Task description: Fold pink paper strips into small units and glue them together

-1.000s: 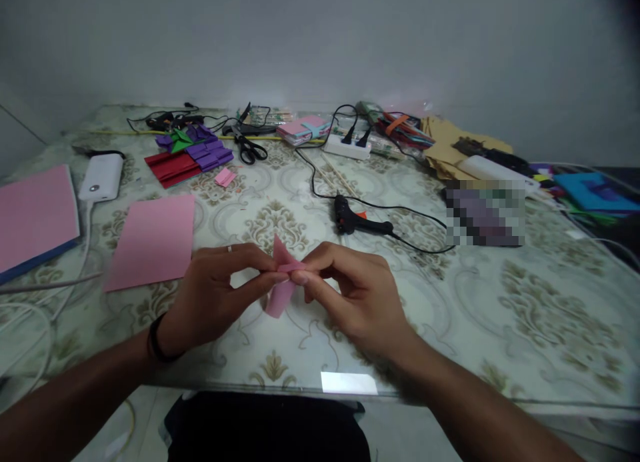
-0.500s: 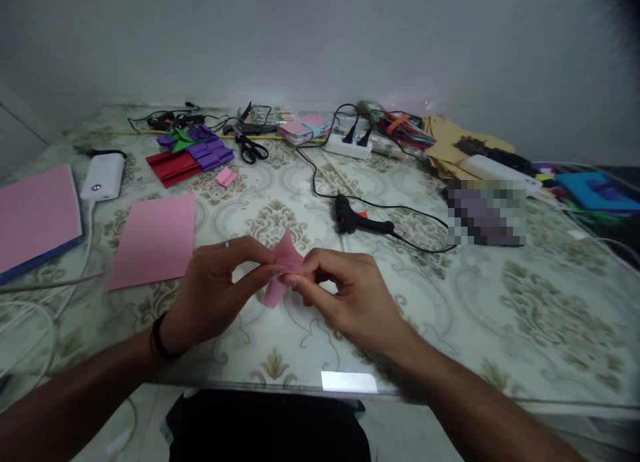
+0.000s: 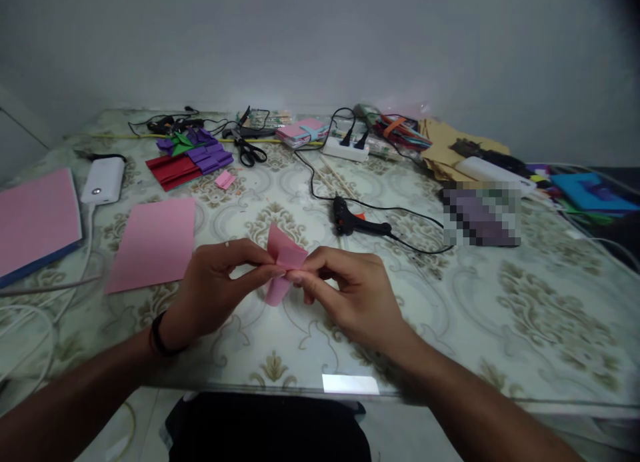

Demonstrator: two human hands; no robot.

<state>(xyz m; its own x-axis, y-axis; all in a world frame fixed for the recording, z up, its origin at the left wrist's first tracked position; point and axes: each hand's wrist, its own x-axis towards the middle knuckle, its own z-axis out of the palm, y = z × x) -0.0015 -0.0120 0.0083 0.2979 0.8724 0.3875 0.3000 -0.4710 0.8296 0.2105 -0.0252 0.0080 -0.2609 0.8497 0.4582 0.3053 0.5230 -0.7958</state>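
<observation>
A small piece of pink paper [image 3: 289,254] is pinched between both hands over the near middle of the table. Thumb and forefinger of my left hand [image 3: 220,282] grip its left side, and a ring and a dark wristband show on that arm. On the opposite side, my right hand [image 3: 353,289] closes its thumb and fingers on the paper. The upper part stands up in folded flaps, while a narrower end pokes out below the fingertips. Just left of my left hand lies a flat pink sheet [image 3: 153,244].
Beyond my right hand lies a black glue gun [image 3: 360,221] with its cord. Black scissors [image 3: 249,152], folded red paper [image 3: 171,169], purple paper strips [image 3: 210,157] and a white power strip [image 3: 346,149] are farther back. A white power bank [image 3: 103,180] sits left beside a pink paper stack [image 3: 40,219].
The upper flaps of the pink paper have changed shape: the single point has become a broader, folded-over flap. Both hands keep their pinch in nearly the same place.
</observation>
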